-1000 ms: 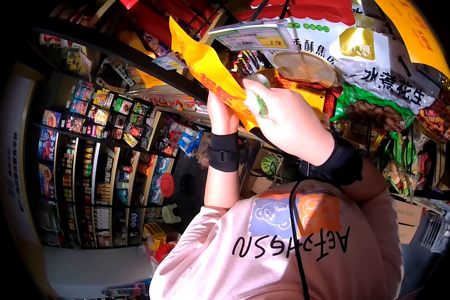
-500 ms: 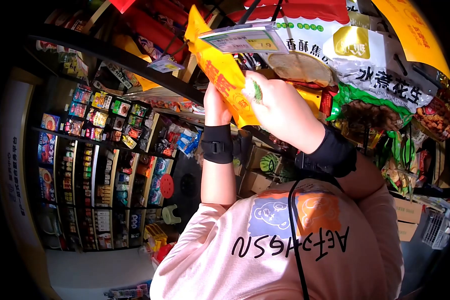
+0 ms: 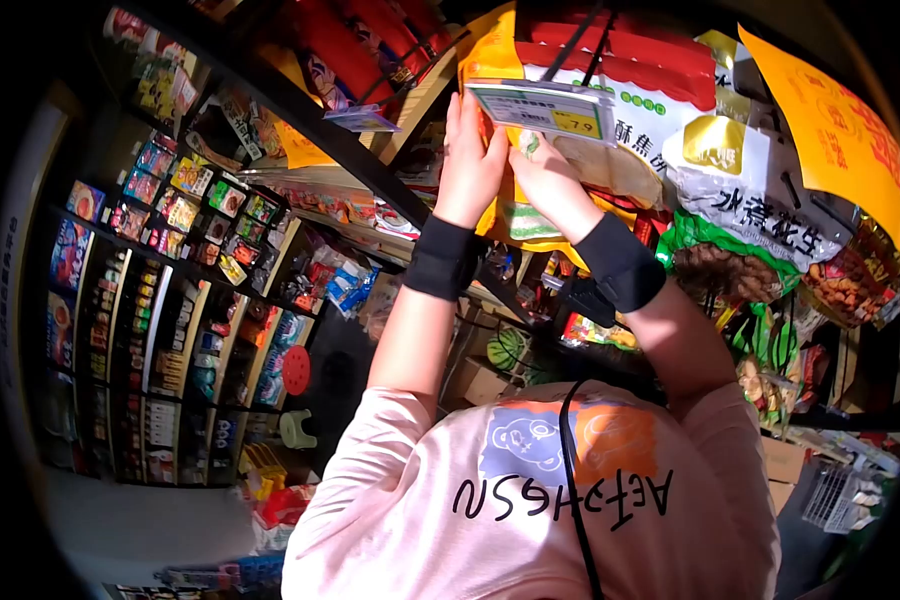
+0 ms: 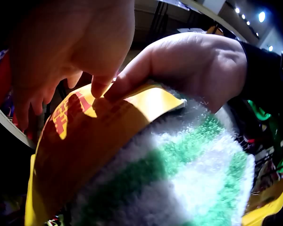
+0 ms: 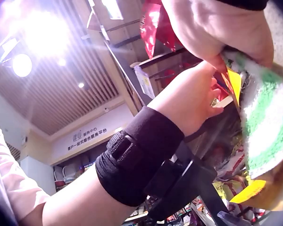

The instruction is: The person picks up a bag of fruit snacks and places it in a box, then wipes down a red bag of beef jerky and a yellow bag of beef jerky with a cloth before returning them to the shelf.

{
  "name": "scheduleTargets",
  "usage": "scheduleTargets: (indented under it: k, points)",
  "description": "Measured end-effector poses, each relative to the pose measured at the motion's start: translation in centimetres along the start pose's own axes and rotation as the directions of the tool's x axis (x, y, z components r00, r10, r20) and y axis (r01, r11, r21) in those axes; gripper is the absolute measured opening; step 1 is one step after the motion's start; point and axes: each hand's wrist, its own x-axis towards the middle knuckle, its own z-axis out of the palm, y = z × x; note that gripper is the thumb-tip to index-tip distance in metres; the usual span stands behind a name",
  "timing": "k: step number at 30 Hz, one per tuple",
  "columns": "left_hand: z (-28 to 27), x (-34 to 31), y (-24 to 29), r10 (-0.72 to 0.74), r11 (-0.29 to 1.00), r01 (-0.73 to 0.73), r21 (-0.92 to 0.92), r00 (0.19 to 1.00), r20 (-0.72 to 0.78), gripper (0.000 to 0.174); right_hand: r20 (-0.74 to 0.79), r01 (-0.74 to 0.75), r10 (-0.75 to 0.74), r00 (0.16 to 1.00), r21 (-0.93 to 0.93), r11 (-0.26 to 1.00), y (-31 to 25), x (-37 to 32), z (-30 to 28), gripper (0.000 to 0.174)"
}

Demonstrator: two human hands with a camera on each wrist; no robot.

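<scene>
In the head view my left hand (image 3: 468, 168) reaches up to a yellow sheet with red print (image 3: 490, 45), partly behind a price tag (image 3: 550, 108). The left wrist view shows its thumb on the front of the yellow sheet (image 4: 80, 155) and its other fingers past the upper edge, pinching it. Beside it, my right hand (image 3: 558, 188) grips a fuzzy green-and-white striped cloth (image 4: 188, 174). The cloth (image 5: 269, 127) hangs below that palm in the right wrist view. Right fingertips meet the sheet's edge close to the left thumb.
White snack bags (image 3: 660, 130) and a bag with a green bottom (image 3: 740, 250) hang at the right. Another yellow sheet (image 3: 840, 130) sticks out at upper right. A dark shelf rail (image 3: 300, 110) runs across the upper left. Shelves of packets (image 3: 180, 330) stand farther off.
Both hands have moved right, closer to the hanging bags. The yellow sheet has turned and now stands behind the price tag. More of the cloth shows below the right hand. The view has shifted.
</scene>
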Motion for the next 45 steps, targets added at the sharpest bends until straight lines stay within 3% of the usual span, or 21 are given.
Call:
scheduleTargets:
  k: [1, 3, 5, 7, 10, 12, 13, 15, 19, 21, 25, 27, 28, 31, 33, 34, 35, 37, 38, 41, 45]
  points:
    - [0.3, 0.7, -0.5, 0.015, 0.996, -0.015, 0.092, 1.0, 0.002, 0.063, -0.003, 0.003, -0.003, 1.0, 0.013, 1.0, 0.3, 0.6, 0.3, 0.041]
    - [1.2, 2.6, -0.9, 0.157, 0.978, -0.149, 0.147, 0.987, -0.043, 0.063, 0.068, -0.196, 0.188, 0.98, 0.151, 0.969, 1.0, 2.1, 0.8, 0.044]
    - [2.7, 4.2, -2.5, 0.24, 0.93, -0.216, 0.299, 0.969, -0.049, 0.059, 0.019, -0.126, 0.127, 0.992, 0.331, 0.935, 4.8, 4.3, 2.8, 0.042]
    - [2.7, 4.9, -1.3, 0.186, 0.939, -0.163, 0.304, 0.981, -0.05, 0.059, -0.045, -0.191, 0.23, 0.972, 0.418, 0.888, 3.2, 4.8, 2.5, 0.036]
    - [3.4, 6.2, -2.0, 0.219, 0.923, -0.215, 0.318, 0.975, 0.024, 0.061, -0.086, -0.146, 0.218, 0.972, 0.507, 0.85, 4.0, 5.7, 2.5, 0.037]
    - [4.1, 7.2, -2.3, 0.22, 0.916, -0.223, 0.333, 0.974, 0.045, 0.063, -0.086, -0.144, 0.235, 0.968, 0.577, 0.804, 7.0, 6.6, 2.8, 0.04]
    - [4.3, 7.8, -2.3, 0.181, 0.914, -0.194, 0.356, 0.981, 0.069, 0.059, -0.114, -0.146, 0.235, 0.965, 0.51, 0.848, 9.8, 7.0, 2.9, 0.04]
    - [4.5, 8.3, -2.0, 0.165, 0.881, -0.169, 0.442, 0.985, 0.047, 0.055, -0.029, -0.369, 0.433, 0.901, 0.475, 0.799, 11.2, 6.6, 2.8, 0.034]
    - [4.1, 8.5, -1.0, 0.152, 0.877, -0.147, 0.458, 0.988, 0.026, 0.054, 0.041, -0.515, 0.64, 0.767, 0.635, 0.576, 4.6, 2.4, 2.6, 0.02]
    - [4.3, 8.6, -1.0, 0.157, 0.878, -0.144, 0.457, 0.988, 0.008, 0.054, 0.255, -0.522, 0.582, 0.772, 0.777, 0.352, 7.9, 1.7, 2.7, 0.017]
    - [5.5, 7.9, -1.7, 0.196, 0.813, -0.167, 0.558, 0.981, 0.007, 0.056, 0.438, -0.559, 0.432, 0.789, 0.802, 0.209, 2.6, -2.5, 1.2, 0.019]
    - [5.4, 7.1, -2.1, 0.183, 0.866, -0.174, 0.468, 0.983, 0.027, 0.056, 0.518, -0.597, 0.34, 0.785, 0.779, 0.192, -0.1, -5.1, 0.1, 0.022]
    - [4.7, 6.1, -1.7, 0.179, 0.888, -0.186, 0.42, 0.982, 0.056, 0.055, 0.487, -0.59, 0.39, 0.782, 0.781, 0.207, -2.2, -6.6, -0.5, 0.021]
    - [2.4, 1.5, -1.3, 0.223, 0.89, -0.26, 0.374, 0.965, 0.14, 0.051, 0.638, -0.737, 0.37, 0.676, 0.598, 0.314, -3.0, -11.1, -4.5, 0.028]
    - [1.0, -2.4, -1.3, 0.081, 0.908, -0.186, 0.376, 0.957, 0.279, 0.051, 0.684, -0.751, 0.319, 0.656, 0.55, 0.366, -3.1, -14.2, -6.6, 0.034]
    - [0.4, -3.8, -1.4, -0.042, 0.893, -0.14, 0.427, 0.92, 0.391, 0.056, 0.681, -0.709, 0.263, 0.683, 0.532, 0.463, -3.6, -15.3, -7.4, 0.037]
    - [-0.1, -5.1, -1.6, -0.17, 0.871, -0.101, 0.481, 0.857, 0.487, 0.06, 0.639, -0.73, 0.363, 0.679, 0.532, 0.429, -3.2, -17.0, -8.3, 0.038]
    - [-0.9, -6.7, -2.3, -0.259, 0.835, -0.143, 0.532, 0.751, 0.607, 0.071, 0.536, -0.761, 0.549, 0.641, 0.539, 0.361, -1.2, -20.3, -9.7, 0.04]
    - [-1.3, -6.7, -2.1, -0.309, 0.863, -0.111, 0.493, 0.657, 0.688, 0.077, 0.525, -0.761, 0.569, 0.633, 0.555, 0.336, -0.1, -21.4, -10.4, 0.039]
    - [1.2, -7.7, -5.0, -0.104, 0.895, -0.262, 0.361, 0.665, 0.74, 0.078, 0.507, -0.76, 0.598, 0.62, 0.578, 0.298, 1.3, -23.3, -11.4, 0.036]
    - [3.5, -9.2, -3.8, 0.147, 0.812, -0.445, 0.377, 0.782, 0.606, 0.073, 0.484, -0.761, 0.605, 0.632, 0.536, 0.366, 0.1, -23.7, -11.2, 0.034]
